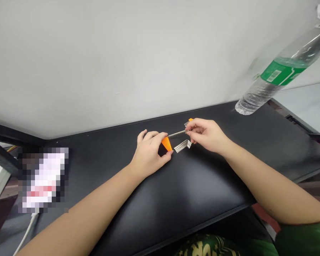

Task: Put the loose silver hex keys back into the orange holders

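Both hands meet at the middle of the black table (192, 192). The left hand (149, 153) has its grip pinched shut around a small orange holder (166, 143), low over the tabletop. The right hand (206, 135) keeps a narrow grip, thumb and fingertips closed on a thin metal key (177, 133) that runs between holder and hand. A fan of bent silver keys (183, 145) lies on the table just under the right hand. Best handling, I'd say: brace the holder firmly, keep the key in line with it without twisting, and keep the wrist off the loose fan. A water bottle (280, 76) sits well apart, far right.
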